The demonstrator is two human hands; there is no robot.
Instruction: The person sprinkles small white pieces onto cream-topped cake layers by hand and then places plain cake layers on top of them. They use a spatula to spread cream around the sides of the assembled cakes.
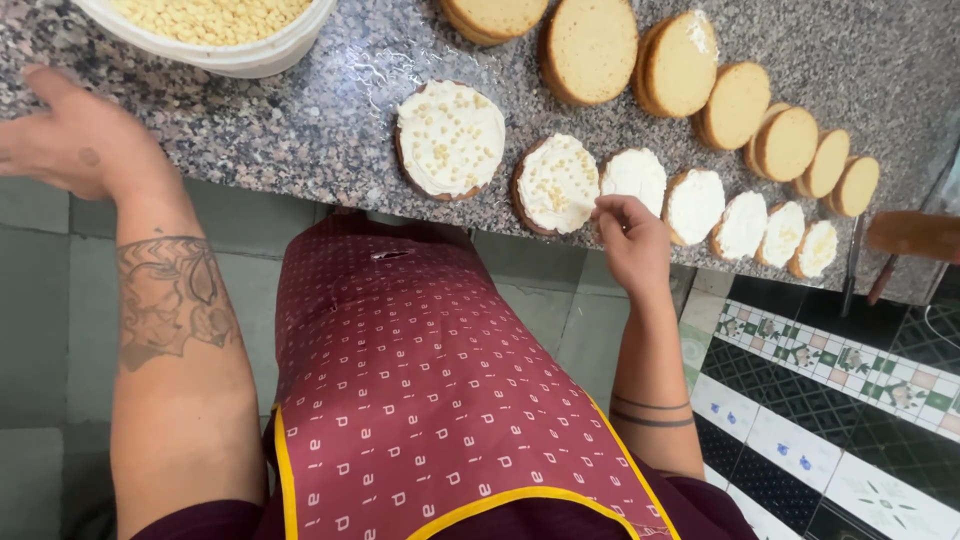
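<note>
A row of round cake layers spread with white cream runs along the front of the granite counter [330,110]. The two leftmost, a large one [450,138] and a smaller one [556,182], are dotted with small pale chips. My right hand [630,240] hovers with pinched fingers over the edge between the second layer and a plain creamed layer [634,176]; whether it holds chips is hidden. My left hand [75,135] rests flat on the counter edge, fingers spread, just below a white bowl [215,35] full of pale chips.
A back row of bare golden sponge rounds [680,62] leans in a line toward the right. More creamed rounds [742,225] continue to the right. A brown-handled tool [912,235] lies at the counter's right end. Patterned tiles [830,370] cover the wall below.
</note>
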